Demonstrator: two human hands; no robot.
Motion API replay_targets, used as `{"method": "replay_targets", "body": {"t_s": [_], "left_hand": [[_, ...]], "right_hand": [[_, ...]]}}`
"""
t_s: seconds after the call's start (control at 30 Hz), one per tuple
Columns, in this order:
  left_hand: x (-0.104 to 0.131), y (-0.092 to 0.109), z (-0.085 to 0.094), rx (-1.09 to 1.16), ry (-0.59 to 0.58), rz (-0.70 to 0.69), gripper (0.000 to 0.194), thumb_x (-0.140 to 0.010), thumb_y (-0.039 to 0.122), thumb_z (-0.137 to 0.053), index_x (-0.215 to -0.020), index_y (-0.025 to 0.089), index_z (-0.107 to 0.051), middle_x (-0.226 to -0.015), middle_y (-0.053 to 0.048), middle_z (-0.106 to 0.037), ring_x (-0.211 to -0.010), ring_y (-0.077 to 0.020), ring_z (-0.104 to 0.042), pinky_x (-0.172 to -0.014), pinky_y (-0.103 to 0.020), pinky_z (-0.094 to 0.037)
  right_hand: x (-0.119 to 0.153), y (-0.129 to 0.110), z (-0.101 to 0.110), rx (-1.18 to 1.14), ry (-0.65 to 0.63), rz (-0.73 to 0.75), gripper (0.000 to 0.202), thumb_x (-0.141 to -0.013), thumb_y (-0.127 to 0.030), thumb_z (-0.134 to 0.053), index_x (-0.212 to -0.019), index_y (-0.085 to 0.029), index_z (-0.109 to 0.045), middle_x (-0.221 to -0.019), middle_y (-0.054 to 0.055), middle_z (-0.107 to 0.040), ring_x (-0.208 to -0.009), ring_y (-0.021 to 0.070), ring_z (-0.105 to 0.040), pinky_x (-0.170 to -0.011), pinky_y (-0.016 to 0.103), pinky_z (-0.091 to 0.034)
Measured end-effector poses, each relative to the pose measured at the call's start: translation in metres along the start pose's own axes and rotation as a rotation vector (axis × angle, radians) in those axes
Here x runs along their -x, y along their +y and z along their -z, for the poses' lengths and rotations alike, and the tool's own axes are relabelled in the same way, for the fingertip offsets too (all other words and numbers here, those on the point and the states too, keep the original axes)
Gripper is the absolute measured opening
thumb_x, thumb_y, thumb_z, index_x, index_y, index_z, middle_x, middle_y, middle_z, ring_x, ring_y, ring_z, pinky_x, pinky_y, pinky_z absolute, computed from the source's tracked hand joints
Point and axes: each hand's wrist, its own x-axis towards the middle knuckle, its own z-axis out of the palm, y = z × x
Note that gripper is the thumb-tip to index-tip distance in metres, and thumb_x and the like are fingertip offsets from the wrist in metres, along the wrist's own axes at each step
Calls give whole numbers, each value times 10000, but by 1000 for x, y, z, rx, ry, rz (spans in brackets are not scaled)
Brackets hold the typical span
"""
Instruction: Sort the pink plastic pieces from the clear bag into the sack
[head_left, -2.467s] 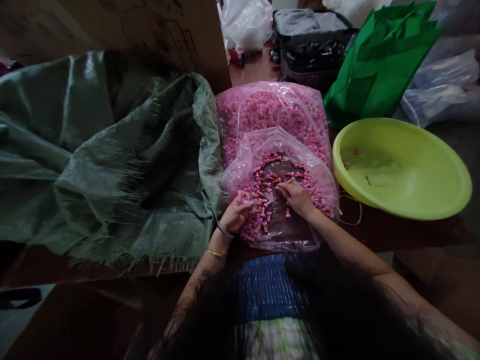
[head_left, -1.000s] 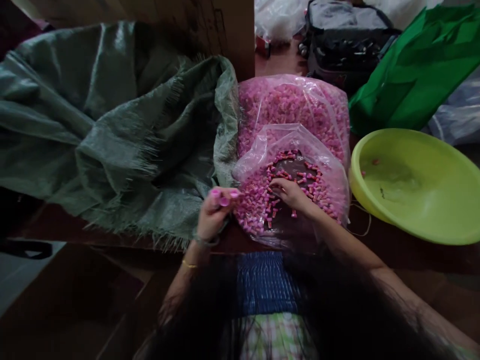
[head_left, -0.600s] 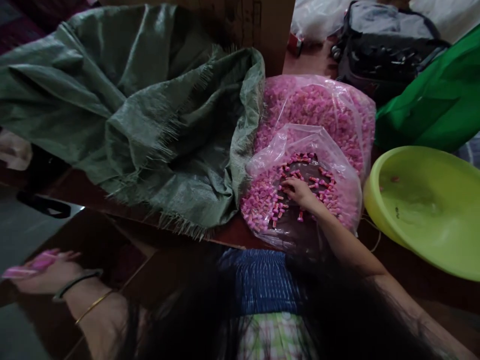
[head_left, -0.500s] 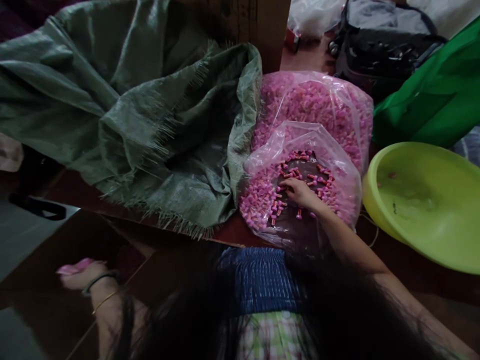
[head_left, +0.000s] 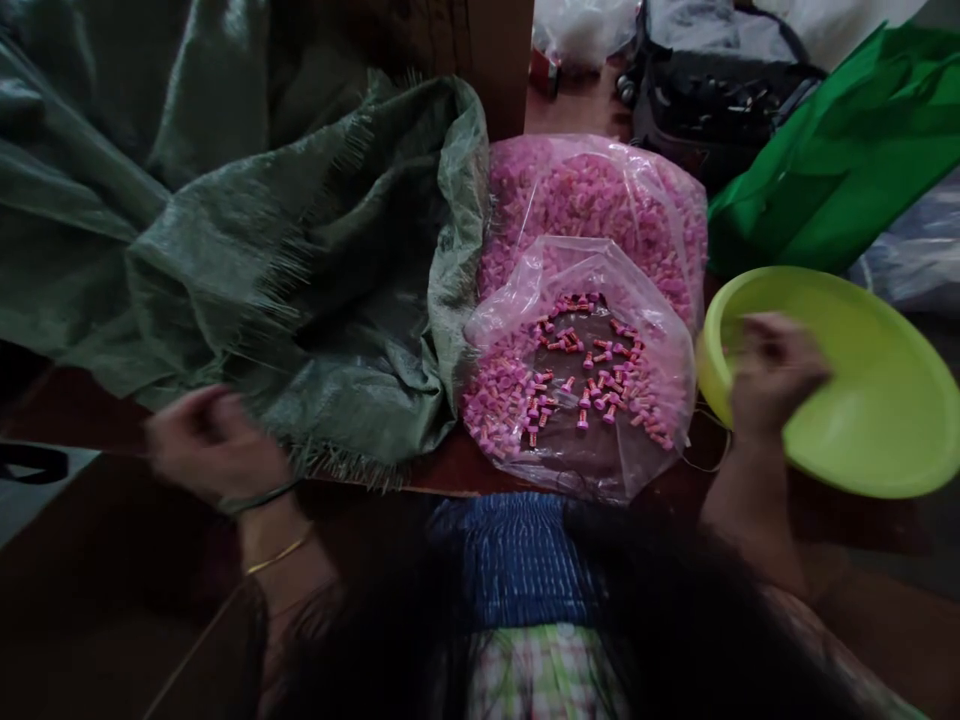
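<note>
Pieces of pink colour (head_left: 599, 403) lie in the centre of the frame, in a clear plastic bag (head_left: 521, 300) upon the bench (head_left: 469, 470); behind it I see a fuller bag (head_left: 592, 185). At lower left, the left hand (head_left: 217, 445) is near the fringed green cloth (head_left: 202, 260). At right, the right hand (head_left: 776, 375) is at the left rim of a yellow-green bowl (head_left: 885, 400). Both hands are blurred, their fingers bent inward; I cannot tell if they are clamped on something.
</note>
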Motion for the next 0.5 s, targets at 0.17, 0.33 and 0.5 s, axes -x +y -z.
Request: {"method": "replay_targets", "body": {"t_s": [0.17, 0.33, 0.5], "left_hand": [[73, 68, -167, 241, -867, -596, 202, -844, 142, -501, -934, 211, -668, -973, -80, -691, -906, -195, -633, -819, -337, -508], [77, 81, -191, 250, -745, -608, 251, -839, 116, -501, -988, 203, -683, -1001, -80, -688, -965, -206, -628, -884, -349, -487], [-20, 34, -152, 72, -309, -333, 243, -905, 229, -469, -1045, 183, -661, -971, -62, -681, -849, -181, -634, -792, -301, -497]], "right_hand": [[75, -50, -101, -308, -876, 243, 295, -828, -72, -506, -986, -224, -704, -1059, 49, -699, -992, 209, -625, -899, 387, -499], [81, -34, -112, -267, -915, 62, 393, -818, -123, -499, -1194, -182, -598, -1066, 73, -678, -943, 193, -618, -860, 357, -494], [84, -32, -104, -350, -963, -82, 258, -839, -244, -511, -1066, -190, -620, -977, 51, -682, -882, 196, -642, -811, 339, -500]]}}
